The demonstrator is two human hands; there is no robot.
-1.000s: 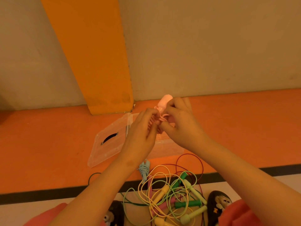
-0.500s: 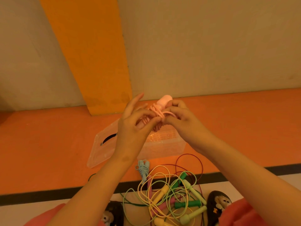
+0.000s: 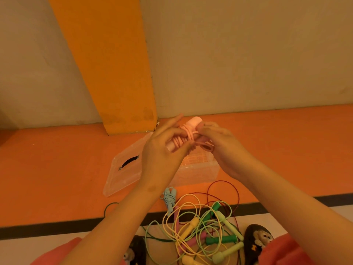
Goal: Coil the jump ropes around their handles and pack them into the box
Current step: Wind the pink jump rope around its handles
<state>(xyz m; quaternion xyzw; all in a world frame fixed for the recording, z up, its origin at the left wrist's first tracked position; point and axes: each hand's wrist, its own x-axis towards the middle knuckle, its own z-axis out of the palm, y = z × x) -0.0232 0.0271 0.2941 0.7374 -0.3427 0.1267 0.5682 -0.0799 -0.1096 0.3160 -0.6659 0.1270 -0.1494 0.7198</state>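
A pink jump rope (image 3: 188,133), its cord wound around the paired pink handles, is held up above the clear plastic box (image 3: 198,169). My left hand (image 3: 162,155) grips the lower end of the handles, index finger pointing up. My right hand (image 3: 221,148) pinches a loop of the pink cord beside the handles. On the floor below lies a tangle of yellow, light green, dark green, pink and dark red ropes (image 3: 200,230). A coiled light blue rope (image 3: 169,199) lies just in front of the box.
The box's clear lid (image 3: 126,169) lies flat to the left of the box on the orange floor. An orange pillar (image 3: 114,73) and a beige wall rise behind. Black slippers with monkey prints (image 3: 256,240) sit beside the rope pile.
Both hands lifted the pink rope slightly. My right hand pulled a loop of cord out to the right, and my left index finger straightened upward.
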